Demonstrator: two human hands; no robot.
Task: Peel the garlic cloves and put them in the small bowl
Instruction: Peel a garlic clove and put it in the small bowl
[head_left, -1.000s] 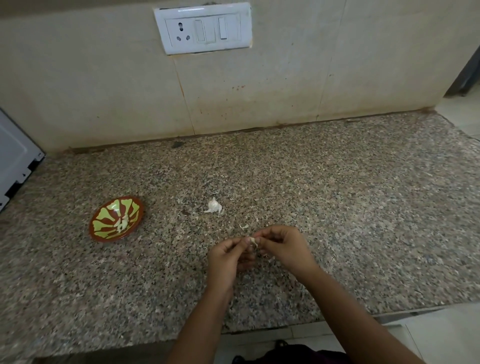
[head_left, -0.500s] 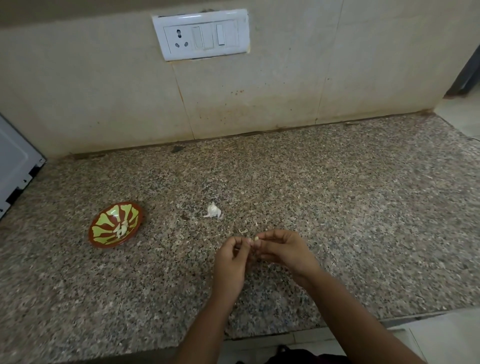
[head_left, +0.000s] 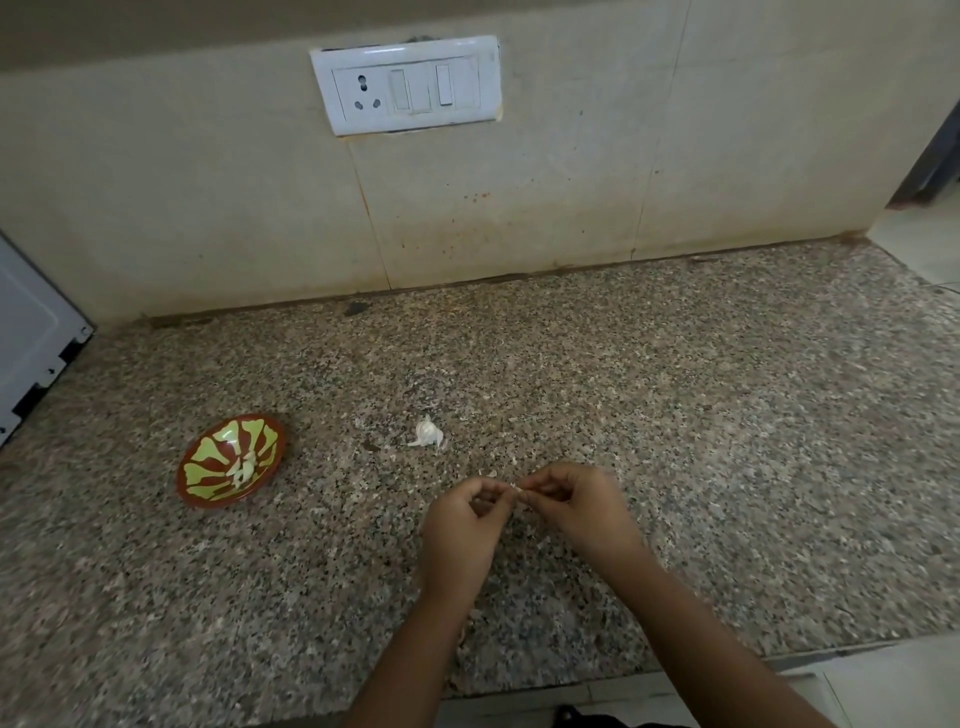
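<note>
The small bowl (head_left: 218, 441), red-brown with a green leaf pattern, sits on the speckled stone desk (head_left: 701, 415), and a few pale peeled cloves (head_left: 244, 470) lie in its middle. To the right of the bowl, well apart from it, a white lump of unpeeled garlic (head_left: 427, 434) lies on the stone by itself.

Farther right of the bowl and nearer the desk's front edge, the person's two hands meet just above the surface. The left hand (head_left: 460, 525) has its fingers curled in, thumb and fingertips pinching one side of a small garlic clove (head_left: 516, 488). The right hand (head_left: 582, 506) is curled the same way and pinches the clove's other side, so only a pale sliver of it shows between the two sets of fingertips. How much skin is left on it is too small to tell. A tiny scrap of skin (head_left: 491, 474) lies on the desk just beyond the hands.

Behind the bowl the tiled wall rises, with a white switch plate (head_left: 408, 83) mounted up and to the bowl's right. To the left of the bowl, the corner of a white appliance (head_left: 31, 332) stands at the desk's edge.
</note>
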